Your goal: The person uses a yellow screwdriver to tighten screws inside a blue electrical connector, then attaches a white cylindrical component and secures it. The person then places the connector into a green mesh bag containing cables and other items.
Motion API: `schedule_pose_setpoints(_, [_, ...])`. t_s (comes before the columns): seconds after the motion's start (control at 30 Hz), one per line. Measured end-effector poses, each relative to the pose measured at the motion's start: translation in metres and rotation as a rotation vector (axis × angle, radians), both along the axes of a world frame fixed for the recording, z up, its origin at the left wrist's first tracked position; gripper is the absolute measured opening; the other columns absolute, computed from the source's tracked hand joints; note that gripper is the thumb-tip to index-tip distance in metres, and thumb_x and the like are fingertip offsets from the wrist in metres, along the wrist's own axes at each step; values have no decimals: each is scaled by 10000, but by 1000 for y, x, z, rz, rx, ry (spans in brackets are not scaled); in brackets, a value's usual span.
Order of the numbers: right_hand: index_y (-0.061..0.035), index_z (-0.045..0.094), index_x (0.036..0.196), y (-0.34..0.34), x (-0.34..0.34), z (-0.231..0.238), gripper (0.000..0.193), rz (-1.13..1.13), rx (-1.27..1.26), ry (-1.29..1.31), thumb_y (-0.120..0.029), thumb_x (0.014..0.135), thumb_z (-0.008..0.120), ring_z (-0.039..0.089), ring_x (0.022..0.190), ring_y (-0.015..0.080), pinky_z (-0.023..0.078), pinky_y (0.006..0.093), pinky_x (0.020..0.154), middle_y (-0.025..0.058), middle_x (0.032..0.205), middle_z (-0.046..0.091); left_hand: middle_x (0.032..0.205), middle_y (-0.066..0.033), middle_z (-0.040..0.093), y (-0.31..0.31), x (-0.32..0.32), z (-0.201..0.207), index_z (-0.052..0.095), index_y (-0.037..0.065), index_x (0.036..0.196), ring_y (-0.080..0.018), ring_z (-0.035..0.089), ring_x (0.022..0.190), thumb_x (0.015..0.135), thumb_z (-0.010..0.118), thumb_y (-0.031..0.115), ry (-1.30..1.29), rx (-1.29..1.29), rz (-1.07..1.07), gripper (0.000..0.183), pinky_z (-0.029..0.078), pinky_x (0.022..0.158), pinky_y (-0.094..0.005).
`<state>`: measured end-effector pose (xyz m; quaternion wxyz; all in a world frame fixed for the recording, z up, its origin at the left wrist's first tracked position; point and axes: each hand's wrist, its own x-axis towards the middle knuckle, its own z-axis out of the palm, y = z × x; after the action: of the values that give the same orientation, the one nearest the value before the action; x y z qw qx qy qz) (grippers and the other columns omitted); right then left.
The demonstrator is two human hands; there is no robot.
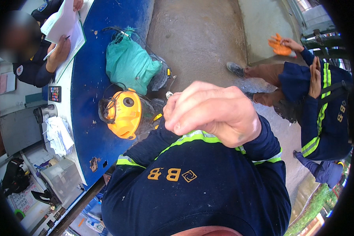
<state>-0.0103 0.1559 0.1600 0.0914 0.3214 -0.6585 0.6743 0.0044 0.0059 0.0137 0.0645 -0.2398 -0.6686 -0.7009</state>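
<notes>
My right hand (214, 112) is raised in front of my chest, its fingers curled together. Whatever they may hold is hidden. My left forearm, in a navy sleeve (153, 143), runs up behind it, and the left hand is almost wholly covered by the right. A small pale, shiny piece (169, 94) shows just beyond the fingers; its kind is too small to tell. Left of my hands is a yellow hard hat (126, 114) with dark straps or goggles. Beyond the hat lies a green woven sack (129, 65).
A blue counter front (86, 129) with a white ledge (69, 106) stands left. Behind it, a person writes in a notebook (76, 37); a phone (54, 93) and papers (59, 135) lie nearby. To the right, another person holds an orange glove (279, 45). A third person (322, 173) is farther back.
</notes>
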Motion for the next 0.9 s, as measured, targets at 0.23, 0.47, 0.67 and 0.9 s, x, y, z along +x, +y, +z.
schedule_pose_setpoints(0.23, [-36, 678, 1008, 2, 10, 17, 327, -133, 149, -14, 66, 703, 733, 620, 788, 221, 494, 307, 756, 93, 924, 605, 965, -123, 671, -5, 3, -9, 535, 12, 1089, -218, 670, 853, 635, 897, 305, -11, 15, -25, 650, 520, 744, -318])
schedule_pose_setpoints(0.47, [-44, 681, 1002, 1, 2, 12, 287, -38, 131, 21, 63, 735, 693, 618, 835, 291, 494, 359, 795, 103, 947, 679, 951, -130, 671, 0, -1, -8, 542, 6, 1078, -222, 671, 843, 671, 869, 272, 2, 25, -49, 586, 521, 731, -323])
schedule_pose_setpoints(0.67, [-30, 674, 975, -3, 2, 13, 232, -66, 132, -7, -28, 751, 734, 629, 855, 265, 507, 350, 736, 83, 902, 640, 939, -134, 670, -1, -1, -9, 550, 7, 1068, -224, 671, 838, 700, 844, 263, -22, 9, -32, 537, 519, 724, -325])
schedule_pose_setpoints(0.9, [-60, 677, 960, 6, -7, 10, 259, -17, 157, 98, -35, 717, 764, 607, 815, 259, 499, 339, 705, 108, 965, 612, 929, -120, 670, -3, -7, -7, 579, 18, 1036, -218, 667, 842, 739, 802, 221, 41, -49, 28, 424, 514, 715, -319])
